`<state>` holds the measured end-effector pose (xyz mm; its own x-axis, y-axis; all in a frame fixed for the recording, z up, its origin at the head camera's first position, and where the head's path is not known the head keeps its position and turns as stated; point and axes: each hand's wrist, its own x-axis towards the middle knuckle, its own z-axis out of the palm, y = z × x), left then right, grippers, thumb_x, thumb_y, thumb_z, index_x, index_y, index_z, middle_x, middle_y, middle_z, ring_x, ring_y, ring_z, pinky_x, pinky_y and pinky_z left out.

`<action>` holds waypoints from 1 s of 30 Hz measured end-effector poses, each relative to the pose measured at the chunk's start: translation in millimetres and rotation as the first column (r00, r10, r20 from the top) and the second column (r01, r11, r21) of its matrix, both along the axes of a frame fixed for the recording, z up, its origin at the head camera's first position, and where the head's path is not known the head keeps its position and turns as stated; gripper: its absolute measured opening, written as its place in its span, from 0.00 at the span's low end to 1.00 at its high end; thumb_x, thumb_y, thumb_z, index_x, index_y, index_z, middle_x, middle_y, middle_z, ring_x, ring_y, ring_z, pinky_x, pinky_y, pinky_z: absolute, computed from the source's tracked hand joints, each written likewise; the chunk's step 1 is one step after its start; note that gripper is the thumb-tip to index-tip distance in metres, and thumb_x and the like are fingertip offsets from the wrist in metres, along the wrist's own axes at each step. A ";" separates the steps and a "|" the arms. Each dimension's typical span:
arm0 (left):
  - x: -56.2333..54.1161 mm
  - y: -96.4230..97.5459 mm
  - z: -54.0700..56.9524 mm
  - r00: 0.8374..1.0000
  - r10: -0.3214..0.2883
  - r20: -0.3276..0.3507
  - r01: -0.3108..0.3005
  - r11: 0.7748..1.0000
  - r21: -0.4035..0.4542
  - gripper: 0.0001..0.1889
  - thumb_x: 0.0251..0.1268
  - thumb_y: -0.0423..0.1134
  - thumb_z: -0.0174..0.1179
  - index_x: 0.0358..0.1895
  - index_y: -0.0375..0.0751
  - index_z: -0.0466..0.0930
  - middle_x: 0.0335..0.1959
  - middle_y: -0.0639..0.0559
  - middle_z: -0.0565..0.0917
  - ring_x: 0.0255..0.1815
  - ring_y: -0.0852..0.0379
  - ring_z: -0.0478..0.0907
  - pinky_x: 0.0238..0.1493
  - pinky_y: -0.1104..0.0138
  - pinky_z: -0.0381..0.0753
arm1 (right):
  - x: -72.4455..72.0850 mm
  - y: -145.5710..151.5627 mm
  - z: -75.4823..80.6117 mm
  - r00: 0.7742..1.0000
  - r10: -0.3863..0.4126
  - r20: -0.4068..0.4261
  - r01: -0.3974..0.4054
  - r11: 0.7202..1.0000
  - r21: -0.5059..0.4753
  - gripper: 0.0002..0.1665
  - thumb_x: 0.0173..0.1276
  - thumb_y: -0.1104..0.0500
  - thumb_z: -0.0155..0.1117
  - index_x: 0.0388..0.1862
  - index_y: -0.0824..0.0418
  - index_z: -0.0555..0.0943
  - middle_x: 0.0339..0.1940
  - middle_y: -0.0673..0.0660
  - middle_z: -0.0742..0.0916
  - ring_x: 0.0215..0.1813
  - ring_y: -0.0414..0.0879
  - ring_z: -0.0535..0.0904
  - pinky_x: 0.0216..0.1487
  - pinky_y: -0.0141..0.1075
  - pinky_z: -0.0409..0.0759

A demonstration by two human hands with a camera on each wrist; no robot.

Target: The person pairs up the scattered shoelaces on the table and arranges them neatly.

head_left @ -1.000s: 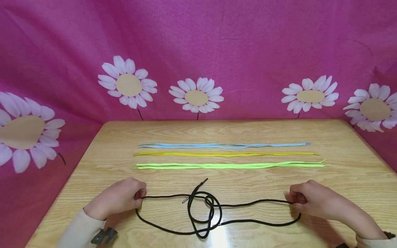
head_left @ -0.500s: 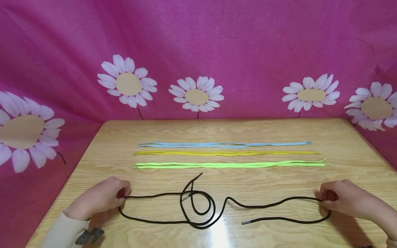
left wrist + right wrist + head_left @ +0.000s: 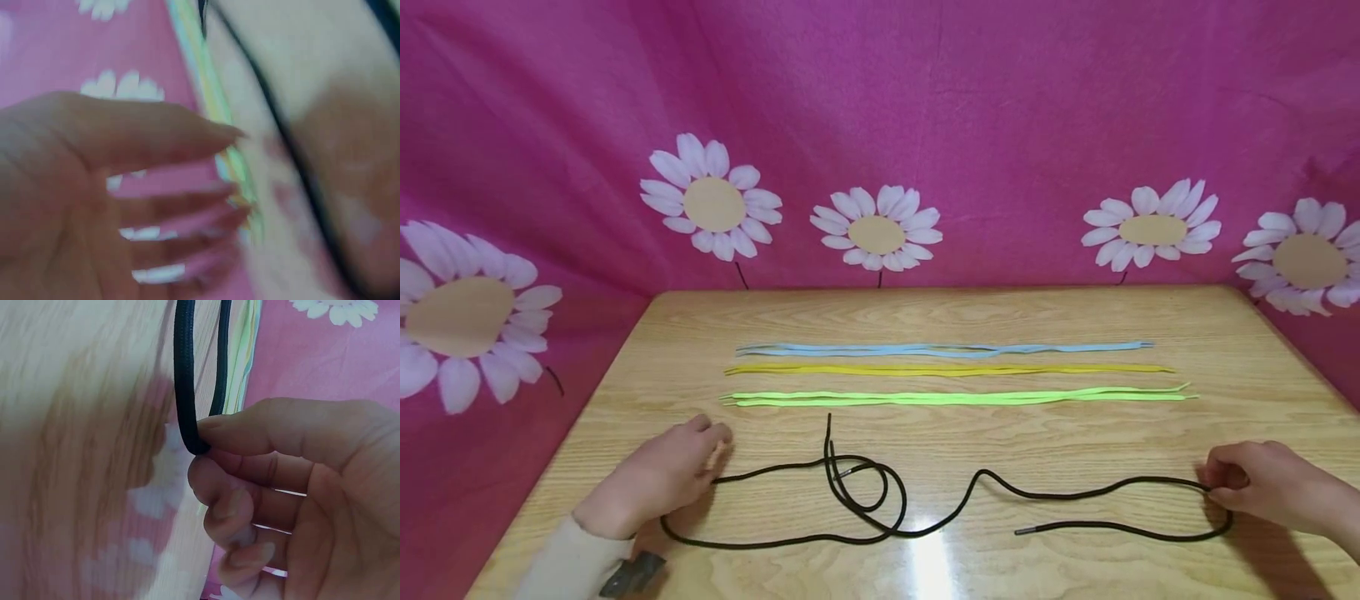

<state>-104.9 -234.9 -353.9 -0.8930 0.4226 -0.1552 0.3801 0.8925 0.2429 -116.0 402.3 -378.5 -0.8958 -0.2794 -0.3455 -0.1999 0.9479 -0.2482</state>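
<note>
A round black shoelace [image 3: 782, 544] lies in loose loops across the near part of the table, curled over itself left of the middle. At its right bend, my right hand [image 3: 1273, 483] pinches the lace between thumb and fingertips, as the right wrist view also shows with the black shoelace [image 3: 185, 369] folded at the fingertips. My left hand [image 3: 658, 475] is over the lace's left bend, its fingers loosely extended and holding nothing. In the blurred left wrist view, the thumb [image 3: 150, 131] and fingers stand apart, with the black lace [image 3: 287, 134] beyond the fingertips.
Behind the black lace, blue laces [image 3: 880, 351], yellow laces [image 3: 925, 370] and neon green laces [image 3: 925, 400] lie straight in parallel rows on the wooden table [image 3: 925, 312]. A pink cloth [image 3: 1000, 100] with white daisies hangs at the back and sides.
My right hand has moved right, drawing the black lace out and pulling one tip free of the tangle. My left hand moved left with the lace, then let it go.
</note>
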 end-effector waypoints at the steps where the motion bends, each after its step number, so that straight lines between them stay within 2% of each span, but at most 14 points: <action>1: 0.7 9.5 -1.0 0.996 -0.056 -0.062 0.057 0.998 0.010 0.20 0.52 0.26 0.68 0.49 0.41 0.77 0.39 0.48 0.75 0.31 0.56 0.71 0.31 0.61 0.73 | -0.3 -0.1 -0.1 1.000 0.003 -0.004 -0.003 1.000 0.000 0.09 0.59 0.66 0.69 0.29 0.54 0.77 0.25 0.44 0.79 0.27 0.33 0.69 0.28 0.33 0.69; 3: 2.7 27.6 -4.5 0.970 -0.182 -0.161 0.189 0.981 0.033 0.25 0.53 0.27 0.68 0.57 0.41 0.74 0.48 0.45 0.75 0.39 0.53 0.74 0.38 0.57 0.77 | -0.6 -0.4 -0.2 1.000 0.008 -0.012 -0.008 1.000 0.002 0.09 0.59 0.65 0.69 0.29 0.54 0.77 0.25 0.44 0.79 0.27 0.32 0.70 0.29 0.33 0.70; 6: 7.0 47.4 -9.2 0.938 -0.303 -0.166 0.319 0.944 0.081 0.26 0.59 0.31 0.65 0.62 0.44 0.72 0.54 0.45 0.73 0.49 0.48 0.74 0.47 0.52 0.76 | -0.7 -0.7 -0.8 1.000 0.013 -0.028 -0.013 1.000 0.004 0.09 0.59 0.65 0.69 0.28 0.54 0.77 0.25 0.43 0.79 0.27 0.32 0.70 0.28 0.33 0.70; 7: 8.6 51.7 -10.2 0.936 -0.322 -0.144 0.338 0.936 0.100 0.24 0.61 0.34 0.64 0.62 0.45 0.73 0.55 0.47 0.74 0.51 0.49 0.73 0.49 0.52 0.75 | -0.5 -0.5 -1.0 0.999 0.017 -0.036 -0.017 1.000 -0.001 0.09 0.58 0.65 0.69 0.28 0.54 0.77 0.25 0.43 0.79 0.27 0.32 0.70 0.28 0.34 0.70; 9: 11.6 56.9 -11.7 0.932 -0.342 -0.120 0.356 0.925 0.133 0.22 0.62 0.42 0.65 0.59 0.46 0.75 0.53 0.51 0.75 0.51 0.53 0.73 0.50 0.55 0.75 | -0.2 0.4 -1.0 0.999 0.009 -0.040 -0.009 1.000 -0.002 0.09 0.58 0.65 0.69 0.29 0.55 0.77 0.26 0.43 0.79 0.28 0.31 0.71 0.29 0.33 0.71; 12: 15.3 59.0 -13.5 0.927 -0.361 -0.099 0.373 0.911 0.178 0.21 0.56 0.49 0.69 0.52 0.47 0.80 0.48 0.57 0.75 0.46 0.60 0.71 0.48 0.61 0.75 | 0.4 3.4 -0.2 0.999 -0.004 -0.045 0.004 1.000 -0.006 0.09 0.58 0.66 0.69 0.29 0.55 0.77 0.26 0.44 0.80 0.28 0.32 0.71 0.29 0.33 0.71; 14: 16.8 58.6 -14.6 0.917 -0.387 -0.095 0.398 0.896 0.198 0.16 0.54 0.45 0.72 0.45 0.49 0.82 0.44 0.60 0.76 0.42 0.63 0.72 0.44 0.65 0.76 | 0.0 5.8 0.7 0.999 -0.018 -0.044 0.018 1.000 -0.003 0.09 0.58 0.66 0.69 0.29 0.55 0.77 0.26 0.44 0.80 0.27 0.32 0.71 0.29 0.33 0.71; 16: 17.4 56.7 -14.7 0.911 -0.403 -0.082 0.411 0.887 0.209 0.10 0.54 0.34 0.70 0.39 0.50 0.83 0.39 0.63 0.77 0.38 0.66 0.72 0.40 0.68 0.76 | -0.5 7.8 1.0 0.999 -0.025 -0.046 0.025 1.000 -0.008 0.08 0.59 0.66 0.69 0.30 0.56 0.77 0.25 0.45 0.80 0.27 0.32 0.70 0.28 0.33 0.70; 18: 17.6 53.8 -14.1 0.908 -0.413 -0.078 0.419 0.879 0.225 0.14 0.51 0.23 0.64 0.31 0.51 0.83 0.34 0.65 0.77 0.35 0.69 0.72 0.37 0.71 0.75 | -1.5 9.4 0.9 0.998 -0.032 -0.047 0.032 0.999 -0.006 0.08 0.59 0.65 0.69 0.30 0.56 0.78 0.26 0.45 0.80 0.27 0.33 0.70 0.28 0.33 0.70; 20: 17.8 49.8 -12.6 0.907 -0.413 -0.081 0.420 0.880 0.223 0.19 0.44 0.18 0.60 0.27 0.52 0.83 0.31 0.67 0.77 0.33 0.69 0.72 0.35 0.71 0.75 | -2.1 11.0 0.8 0.998 -0.042 -0.054 0.042 0.999 0.000 0.08 0.59 0.65 0.69 0.30 0.56 0.78 0.26 0.45 0.80 0.27 0.33 0.70 0.28 0.34 0.70; 22: 17.9 46.7 -10.3 0.910 -0.406 -0.084 0.415 0.883 0.222 0.20 0.42 0.17 0.58 0.27 0.52 0.83 0.32 0.66 0.77 0.33 0.68 0.71 0.35 0.71 0.74 | -2.1 13.4 0.4 0.996 -0.045 -0.073 0.046 0.999 0.009 0.08 0.58 0.65 0.69 0.29 0.56 0.78 0.26 0.45 0.80 0.27 0.33 0.70 0.28 0.34 0.70; 24: 17.7 46.5 -8.7 0.913 -0.390 -0.115 0.407 0.887 0.218 0.20 0.44 0.17 0.57 0.28 0.51 0.82 0.35 0.63 0.77 0.34 0.66 0.72 0.35 0.70 0.75 | -1.6 16.3 0.1 0.994 -0.044 -0.099 0.046 0.999 0.018 0.08 0.58 0.64 0.70 0.29 0.55 0.78 0.26 0.45 0.80 0.27 0.32 0.70 0.29 0.33 0.69; 27: 15.6 52.1 -8.4 0.924 -0.348 -0.162 0.378 0.895 0.235 0.14 0.54 0.21 0.59 0.33 0.48 0.82 0.39 0.59 0.76 0.36 0.64 0.72 0.36 0.70 0.76 | -0.8 20.6 -1.2 0.990 -0.034 -0.139 0.037 0.999 0.021 0.08 0.58 0.64 0.70 0.28 0.55 0.78 0.25 0.44 0.79 0.26 0.30 0.68 0.28 0.33 0.68; 30: 13.5 61.9 -11.2 0.922 -0.332 -0.201 0.375 0.896 0.236 0.08 0.60 0.29 0.63 0.39 0.46 0.82 0.41 0.57 0.76 0.37 0.64 0.72 0.39 0.69 0.77 | -0.4 24.3 -3.2 0.985 -0.023 -0.173 0.028 0.999 0.023 0.09 0.57 0.63 0.70 0.28 0.54 0.78 0.24 0.42 0.79 0.26 0.29 0.67 0.28 0.32 0.68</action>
<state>-91.5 -173.0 -365.1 -0.6802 0.7211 0.1316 0.7094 0.6025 0.3656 -116.4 426.6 -381.7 -0.9493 -0.2488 -0.1921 -0.2132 0.9588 -0.1879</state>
